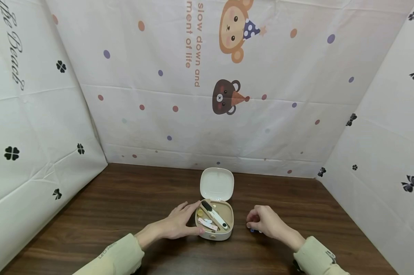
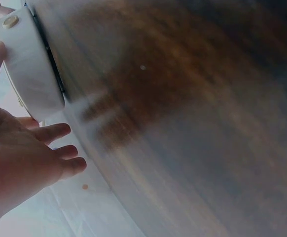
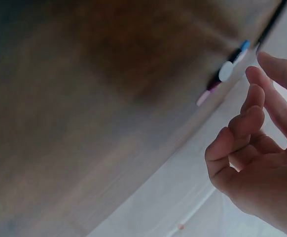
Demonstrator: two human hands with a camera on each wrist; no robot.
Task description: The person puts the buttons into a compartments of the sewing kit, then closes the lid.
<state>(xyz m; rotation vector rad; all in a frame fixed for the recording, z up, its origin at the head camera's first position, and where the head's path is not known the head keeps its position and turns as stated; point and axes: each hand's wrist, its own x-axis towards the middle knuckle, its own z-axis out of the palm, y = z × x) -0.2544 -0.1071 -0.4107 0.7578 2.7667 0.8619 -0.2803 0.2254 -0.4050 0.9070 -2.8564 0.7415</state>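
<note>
Hard to make out under the right hand [image 1: 264,221]: only a speck of blue at the fingertips in the head view, and in the right wrist view a blurred row of small pieces [image 3: 227,71], blue, white and pink, lying on the wooden table [image 1: 124,214] just beyond the loosely curled fingers [image 3: 242,123]; impossible to tell whether anything is pinched. Both wrist views smeared, the tabletop a brown blur. One small beige case [image 1: 214,220], lid [image 1: 216,184] swung open and standing behind the tray, near the middle of the table toward its front edge. Inside the tray, one white tool with a black tip [image 1: 215,215], lying slantwise, one pink-and-white piece [image 1: 207,224] beside it, and a small yellow bit at the upper left; anything further too small to count. Left hand [image 1: 180,223] laid against the case's left side, fingers nearly straight, thumb at the front corner, touching rather than clasping; same contact seen in the left wrist view, case wall [image 2: 27,69] against the palm. Two sleeves, pale green, cut off by the lower edge. Bare wood wide to the left and right of the case, printed cloth walls closing three sides.
</note>
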